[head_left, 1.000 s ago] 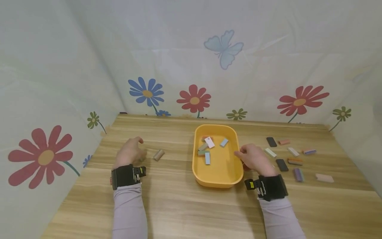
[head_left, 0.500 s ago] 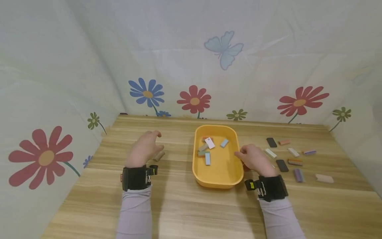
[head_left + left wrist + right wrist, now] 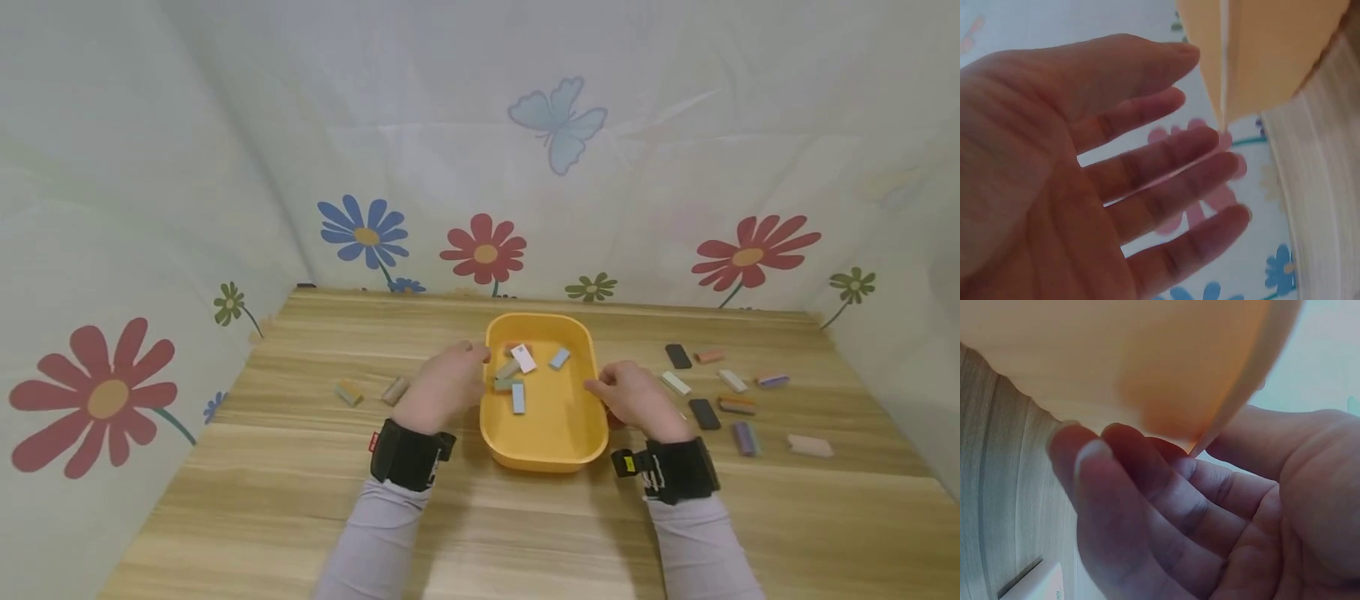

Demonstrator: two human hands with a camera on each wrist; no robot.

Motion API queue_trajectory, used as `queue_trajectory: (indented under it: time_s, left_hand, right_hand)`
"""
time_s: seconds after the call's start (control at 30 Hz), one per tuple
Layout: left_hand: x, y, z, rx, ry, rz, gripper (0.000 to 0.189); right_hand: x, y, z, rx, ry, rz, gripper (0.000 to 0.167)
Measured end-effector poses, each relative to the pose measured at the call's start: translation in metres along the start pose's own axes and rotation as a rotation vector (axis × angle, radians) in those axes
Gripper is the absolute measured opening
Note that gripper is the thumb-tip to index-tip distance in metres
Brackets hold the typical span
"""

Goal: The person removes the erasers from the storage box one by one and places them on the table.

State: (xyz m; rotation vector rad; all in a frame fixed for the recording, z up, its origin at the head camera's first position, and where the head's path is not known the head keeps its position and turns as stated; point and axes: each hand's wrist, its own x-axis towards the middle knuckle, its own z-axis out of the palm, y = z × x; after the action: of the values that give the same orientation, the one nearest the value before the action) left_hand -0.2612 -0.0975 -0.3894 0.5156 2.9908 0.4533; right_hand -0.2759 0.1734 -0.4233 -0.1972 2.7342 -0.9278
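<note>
A yellow plastic bin (image 3: 546, 442) stands on the wooden table, with several small blocks in it, among them a white block (image 3: 523, 358) and a light blue block (image 3: 518, 398). My right hand (image 3: 641, 402) grips the bin's right wall, thumb inside the rim and fingers curled beneath it on the outside, as the right wrist view shows. At the left rim is my left hand (image 3: 444, 387). In the left wrist view its fingers (image 3: 1166, 194) are spread and relaxed, nothing between them, with the tips close beside the bin's wall (image 3: 1260, 56).
Left of the bin lie a yellow-grey block (image 3: 348, 392) and a tan block (image 3: 395, 390). Several more blocks are scattered on the right, including a black block (image 3: 704, 413), a purple block (image 3: 746, 437) and a beige block (image 3: 810, 446). A flowered cloth backdrop surrounds the table (image 3: 247, 517).
My left hand has moved right from above the loose blocks to the bin's left rim, uncovering the yellow-grey block. My right hand has kept its hold on the bin.
</note>
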Motion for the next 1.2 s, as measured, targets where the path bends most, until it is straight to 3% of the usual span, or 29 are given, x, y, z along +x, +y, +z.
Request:
queue_trajectory:
  time_s: [0.13,0.47,0.73,0.87,1.2]
  left_hand:
    - [0.005,0.014,0.016,0.065,-0.013,0.063,0.035]
    - [0.015,0.03,0.05,0.286,0.06,0.172,0.034]
    - [0.021,0.035,0.074,0.372,0.06,0.148,0.025]
    - [0.023,0.035,0.083,0.41,0.1,0.165,0.024]
    - [0.025,0.038,0.084,0.459,0.129,0.173,0.028]
  right_hand:
    - [0.0,0.001,0.001,-0.013,0.001,-0.005,0.027]
    - [0.001,0.003,0.005,0.012,-0.001,0.008,0.026]
    - [0.002,0.002,0.003,0.002,-0.003,0.027,0.026]
    - [0.001,0.002,0.001,-0.014,0.003,0.004,0.027]
    - [0.002,0.003,0.0,-0.015,0.005,0.009,0.027]
